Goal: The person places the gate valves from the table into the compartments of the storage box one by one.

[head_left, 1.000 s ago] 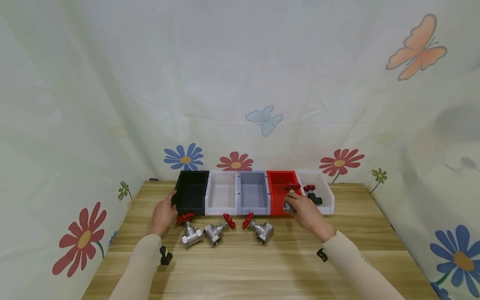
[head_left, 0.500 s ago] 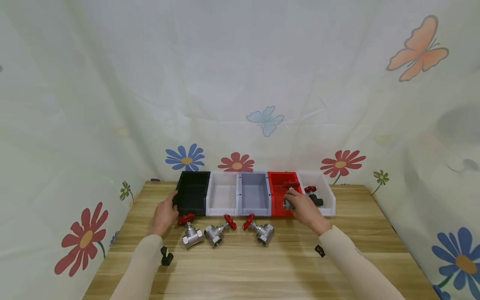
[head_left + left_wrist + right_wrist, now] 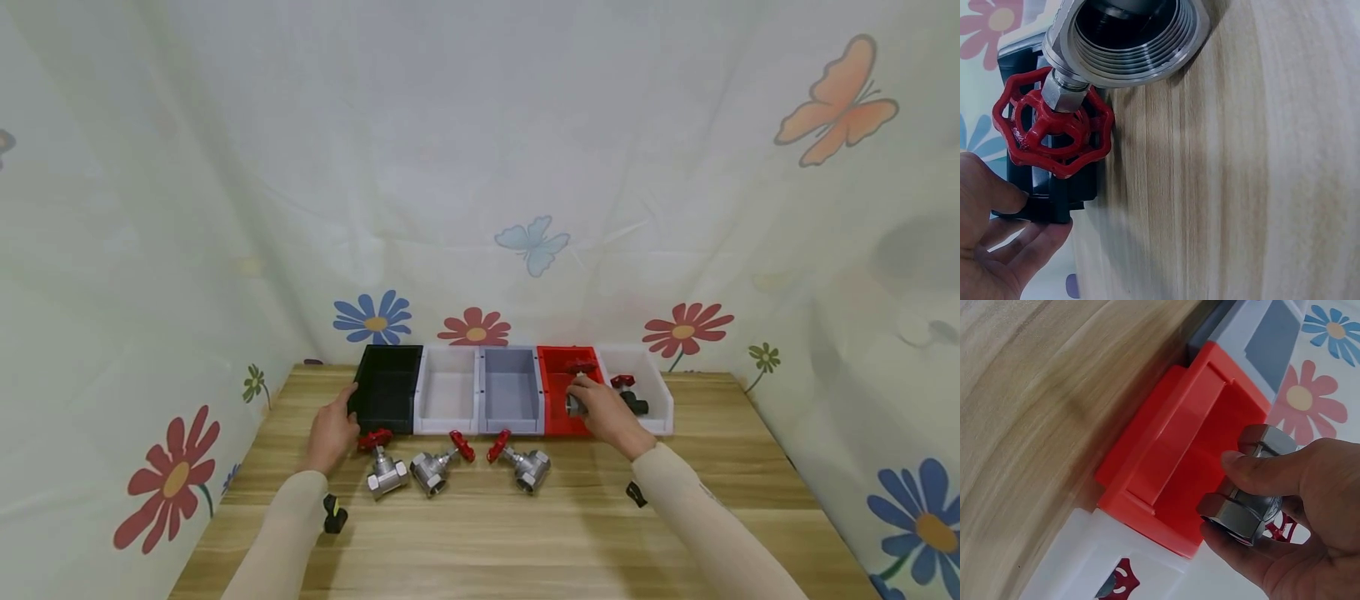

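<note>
My left hand (image 3: 330, 435) pinches the side wall of the black bin (image 3: 1054, 209), thumb on one side and fingers on the other. My right hand (image 3: 609, 414) grips a silver gate valve (image 3: 1235, 515) by its body, over the red bin (image 3: 1169, 440). Its red handwheel (image 3: 580, 367) points toward the back; in the right wrist view the hand covers much of it. In front of the bins lie a left valve (image 3: 387, 477), a middle valve (image 3: 431, 473) and a right valve (image 3: 531, 472), all silver with red handwheels.
Between the black and red bins stand a white bin (image 3: 448, 392) and a grey bin (image 3: 512, 387). The far-right white bin (image 3: 663, 417) holds a dark valve (image 3: 636, 406) with a red handwheel. Small black objects lie beside the left sleeve (image 3: 335, 515) and right sleeve (image 3: 637, 494).
My right hand and its valve have shifted slightly left and back over the red bin. The left hand keeps its hold on the black bin, and the valves on the table stay put.
</note>
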A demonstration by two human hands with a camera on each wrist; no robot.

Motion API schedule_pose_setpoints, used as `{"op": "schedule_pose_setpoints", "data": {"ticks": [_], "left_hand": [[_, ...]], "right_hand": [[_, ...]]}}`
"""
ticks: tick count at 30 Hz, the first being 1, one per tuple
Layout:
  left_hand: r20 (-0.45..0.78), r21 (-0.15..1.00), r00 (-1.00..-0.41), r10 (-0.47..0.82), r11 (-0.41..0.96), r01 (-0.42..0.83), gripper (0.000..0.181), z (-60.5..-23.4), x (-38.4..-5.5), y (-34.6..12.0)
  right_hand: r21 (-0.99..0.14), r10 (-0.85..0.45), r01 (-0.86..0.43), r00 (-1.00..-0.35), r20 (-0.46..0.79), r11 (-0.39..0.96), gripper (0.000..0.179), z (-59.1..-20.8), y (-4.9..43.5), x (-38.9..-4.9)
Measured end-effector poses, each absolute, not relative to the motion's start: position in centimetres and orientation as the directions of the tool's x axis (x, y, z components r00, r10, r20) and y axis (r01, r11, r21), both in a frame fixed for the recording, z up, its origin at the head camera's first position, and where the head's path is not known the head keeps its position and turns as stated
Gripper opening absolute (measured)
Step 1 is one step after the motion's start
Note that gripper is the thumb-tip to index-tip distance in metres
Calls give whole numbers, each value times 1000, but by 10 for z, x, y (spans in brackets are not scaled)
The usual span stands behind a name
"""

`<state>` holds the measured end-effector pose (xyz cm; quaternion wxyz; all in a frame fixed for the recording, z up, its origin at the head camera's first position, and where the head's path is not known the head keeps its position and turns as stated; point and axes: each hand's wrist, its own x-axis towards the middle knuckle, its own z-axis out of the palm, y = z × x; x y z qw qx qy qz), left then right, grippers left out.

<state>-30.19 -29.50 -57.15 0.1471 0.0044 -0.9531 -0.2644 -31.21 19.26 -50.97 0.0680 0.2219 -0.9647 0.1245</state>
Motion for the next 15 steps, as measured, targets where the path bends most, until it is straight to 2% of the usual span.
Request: {"op": "schedule_pose_setpoints", "data": {"ticks": [15], "left_hand": [[267, 510, -959, -91, 858, 61, 58, -574, -303, -296]], "right_hand": [[-210, -398, -424, -904, 155, 881, 45, -524, 185, -332]]}}
